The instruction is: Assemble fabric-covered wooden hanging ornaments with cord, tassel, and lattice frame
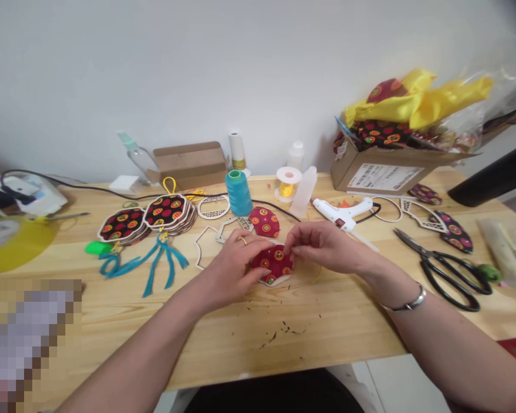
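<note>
My left hand is closed on the left side of a dark red patterned fabric piece, its thumb lying over the front. A pale edge shows beneath the fabric. At the piece's upper right, the fingertips of my right hand are pinched together; whatever is between them is too small to make out. Just behind lies another red fabric piece. Pale cut-out frames rest left of my left hand, and a white glue gun lies beyond my right hand.
Black-handled scissors lie at right. A teal thread cone and a yellow thread spool stand behind. Stacked fabric-covered plaques with teal tassels are at left. A cardboard box holds fabric. A black cable crosses the table. Dark scraps lie in front.
</note>
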`<state>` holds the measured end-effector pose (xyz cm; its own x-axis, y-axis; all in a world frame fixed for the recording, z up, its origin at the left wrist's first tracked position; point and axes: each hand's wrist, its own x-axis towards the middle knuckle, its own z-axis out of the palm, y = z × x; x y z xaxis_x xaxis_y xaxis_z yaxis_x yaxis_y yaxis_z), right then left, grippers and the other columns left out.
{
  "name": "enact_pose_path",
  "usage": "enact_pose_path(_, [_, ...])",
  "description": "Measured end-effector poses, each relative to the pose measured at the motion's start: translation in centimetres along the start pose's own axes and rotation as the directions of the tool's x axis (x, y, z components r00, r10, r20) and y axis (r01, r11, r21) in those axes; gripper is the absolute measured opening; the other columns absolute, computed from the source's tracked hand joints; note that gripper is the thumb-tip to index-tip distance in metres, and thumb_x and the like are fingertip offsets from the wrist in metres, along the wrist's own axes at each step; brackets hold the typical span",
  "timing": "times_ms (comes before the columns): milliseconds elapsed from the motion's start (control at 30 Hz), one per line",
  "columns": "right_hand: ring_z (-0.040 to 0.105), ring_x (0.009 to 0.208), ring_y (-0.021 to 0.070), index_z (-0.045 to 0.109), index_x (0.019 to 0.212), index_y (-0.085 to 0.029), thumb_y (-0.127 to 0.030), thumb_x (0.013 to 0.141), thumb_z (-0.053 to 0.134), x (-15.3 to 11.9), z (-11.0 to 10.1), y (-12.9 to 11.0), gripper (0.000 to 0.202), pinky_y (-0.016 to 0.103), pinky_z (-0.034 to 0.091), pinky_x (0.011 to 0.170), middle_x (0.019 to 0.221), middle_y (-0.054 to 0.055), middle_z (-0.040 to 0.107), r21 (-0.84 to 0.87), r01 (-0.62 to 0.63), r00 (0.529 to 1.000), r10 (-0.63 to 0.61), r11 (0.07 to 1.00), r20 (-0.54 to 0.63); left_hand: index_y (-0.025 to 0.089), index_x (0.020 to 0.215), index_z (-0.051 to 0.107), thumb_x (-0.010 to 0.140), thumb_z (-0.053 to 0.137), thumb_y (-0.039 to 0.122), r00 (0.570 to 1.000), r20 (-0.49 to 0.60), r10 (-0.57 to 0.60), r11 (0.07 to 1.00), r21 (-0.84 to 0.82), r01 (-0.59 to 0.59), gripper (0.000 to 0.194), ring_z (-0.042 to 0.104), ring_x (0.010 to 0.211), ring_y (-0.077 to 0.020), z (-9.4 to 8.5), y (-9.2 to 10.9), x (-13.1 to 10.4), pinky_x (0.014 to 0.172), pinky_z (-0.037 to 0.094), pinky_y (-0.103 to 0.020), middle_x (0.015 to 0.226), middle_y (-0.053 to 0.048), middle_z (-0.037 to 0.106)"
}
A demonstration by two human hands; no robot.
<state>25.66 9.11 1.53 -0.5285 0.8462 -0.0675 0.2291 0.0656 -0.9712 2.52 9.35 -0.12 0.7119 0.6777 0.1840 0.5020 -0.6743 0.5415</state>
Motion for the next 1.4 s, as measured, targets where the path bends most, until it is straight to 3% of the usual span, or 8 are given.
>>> enact_pose_path(133, [0.059, 0.068, 0.0119, 0.062, 0.079, -0.016, -0.012, 0.074, 0.051, 0.2, 0.1, 0.2, 0.013, 0.028, 0.049, 0.065, 0.073, 0.001, 0.064, -0.043, 0.018, 0.99, -0.024, 0.999, -0.139, 0.02, 0.105, 0.065, 0.087, 0.054, 0.016, 0.998, -0.019, 0.059, 0.998, 0.027, -0.059, 0.022, 0.048, 0.109, -0.0234, 0.3, 0.1, 0.0, 0.097, 0.037, -0.044, 0.113, -0.006, 0.065])
enact_pose_path(267, [0.056, 0.062, 0.0104, 0.06, 0.083, -0.017, -0.018, 0.075, 0.054, 0.3, 0.0, 0.6, 0.01, 0.026, 0.046, 0.059, 0.073, 0.001, 0.064, -0.033, 0.061, 0.93, -0.069, 0.998, -0.36, 0.022, 0.095, 0.069, 0.089, 0.05, 0.016, 0.995, -0.004, 0.1, 0.994, 0.039, -0.1, 0.021, 0.05, 0.104, -0.0227, 0.9, -0.3, 0.0, 0.095, 0.039, -0.044, 0.104, -0.004, 0.067])
enact_pose_path(367, [0.055, 0.06, 0.0099, 0.059, 0.085, -0.017, -0.02, 0.076, 0.056, 0.1, 0.0, 0.6, 0.01, 0.025, 0.045, 0.057, 0.07, 0.0, 0.062, -0.001, 0.085, 0.902, -0.078, 0.996, -0.425, 0.023, 0.096, 0.069, 0.088, 0.05, 0.016, 0.995, 0.006, 0.096, 0.995, 0.037, -0.096, 0.021, 0.05, 0.104, -0.0229, 1.0, -0.5, 0.0, 0.094, 0.04, -0.044, 0.104, -0.004, 0.067])
enact_pose_path(500, [0.061, 0.071, 0.0124, 0.059, 0.091, -0.017, -0.018, 0.08, 0.054, -0.1, 0.3, 0.2, 0.012, 0.027, 0.049, 0.065, 0.08, 0.003, 0.066, -0.056, 0.119, 0.948, -0.13, 0.991, -0.291, 0.022, 0.1, 0.067, 0.087, 0.052, 0.016, 0.998, -0.053, 0.038, 0.999, 0.036, -0.036, 0.021, 0.05, 0.103, -0.023, 0.4, -0.6, 0.1, 0.094, 0.04, -0.044, 0.105, -0.005, 0.067])
enact_pose_path(633, [0.059, 0.096, 0.0185, 0.063, 0.103, -0.018, -0.014, 0.083, 0.057, 0.0, 0.7, 0.2, 0.021, 0.036, 0.048, 0.084, 0.099, 0.008, 0.066, -0.388, 0.201, 0.965, -0.251, 0.9, -0.081, 0.022, 0.117, 0.06, 0.083, 0.057, 0.015, 0.997, -0.021, -0.071, 0.997, 0.002, 0.071, 0.035, 0.046, 0.108, -0.0247, -0.3, -0.7, 0.1, 0.095, 0.041, -0.045, 0.104, -0.006, 0.065])
enact_pose_path(733, [0.053, 0.104, 0.0209, 0.063, 0.109, -0.021, -0.009, 0.082, 0.057, 0.1, 0.8, 0.7, 0.03, 0.038, 0.046, 0.09, 0.102, 0.009, 0.062, -0.514, 0.253, 0.955, -0.296, 0.819, -0.001, 0.023, 0.127, 0.051, 0.082, 0.057, 0.013, 0.991, 0.024, -0.132, 0.991, -0.026, 0.132, 0.047, 0.045, 0.112, -0.0247, -0.6, -0.8, -0.1, 0.097, 0.041, -0.045, 0.109, -0.006, 0.062])
enact_pose_path(1000, [0.052, 0.103, 0.0201, 0.061, 0.117, -0.025, -0.005, 0.079, 0.059, 0.3, 0.6, 2.0, 0.043, 0.035, 0.046, 0.088, 0.102, 0.007, 0.057, -0.529, 0.269, 0.953, -0.302, 0.805, 0.025, 0.028, 0.136, 0.037, 0.081, 0.052, 0.008, 0.983, 0.14, -0.122, 0.988, -0.078, 0.134, 0.061, 0.042, 0.118, -0.0225, -1.6, -0.8, -0.4, 0.102, 0.038, -0.045, 0.122, -0.004, 0.057])
enact_pose_path(1400, [0.054, 0.099, 0.0191, 0.06, 0.12, -0.024, -0.004, 0.078, 0.059, 0.4, 0.5, 2.2, 0.046, 0.036, 0.047, 0.089, 0.101, 0.007, 0.057, -0.517, 0.242, 0.964, -0.264, 0.821, 0.033, 0.028, 0.135, 0.041, 0.081, 0.05, 0.008, 0.972, 0.17, -0.159, 0.981, -0.085, 0.176, 0.059, 0.046, 0.115, -0.0213, -1.6, -0.9, -0.6, 0.101, 0.04, -0.043, 0.121, -0.006, 0.053])
